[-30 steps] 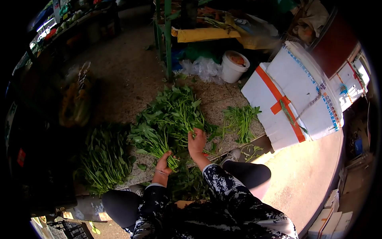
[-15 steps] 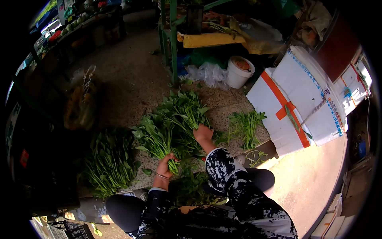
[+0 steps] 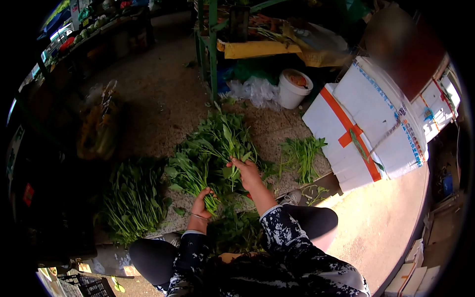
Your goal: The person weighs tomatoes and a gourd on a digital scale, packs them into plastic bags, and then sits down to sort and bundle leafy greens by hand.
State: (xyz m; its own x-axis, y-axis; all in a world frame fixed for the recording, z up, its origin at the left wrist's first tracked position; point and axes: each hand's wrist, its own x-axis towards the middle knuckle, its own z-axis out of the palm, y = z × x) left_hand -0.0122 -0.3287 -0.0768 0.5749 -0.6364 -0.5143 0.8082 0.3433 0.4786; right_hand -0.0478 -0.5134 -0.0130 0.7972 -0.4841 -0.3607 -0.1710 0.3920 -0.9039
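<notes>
My left hand (image 3: 201,203) is closed round the stems of a bunch of leafy greens (image 3: 190,172), whose leaves point up and to the left. Just right of it, my right hand (image 3: 245,173) has thumb and fingers pinched on stems at the near edge of the larger pile of greens (image 3: 222,131). A separate bundle of long greens (image 3: 136,200) lies on the ground to the left. To the right lies a small bunch (image 3: 304,153). More loose leaves (image 3: 235,230) lie between my legs, partly hidden by my arms.
A white foam box (image 3: 366,119) with orange tape stands at the right. Behind the pile are a green post (image 3: 213,54), clear plastic bags (image 3: 255,91) and a white bucket (image 3: 294,89). A bagged bundle (image 3: 99,123) lies at the left, and a black crate (image 3: 86,286) at the lower left.
My right hand has gone from a closed grip at the pile's right side to a pinch slightly nearer my left hand. My left hand still holds its bunch.
</notes>
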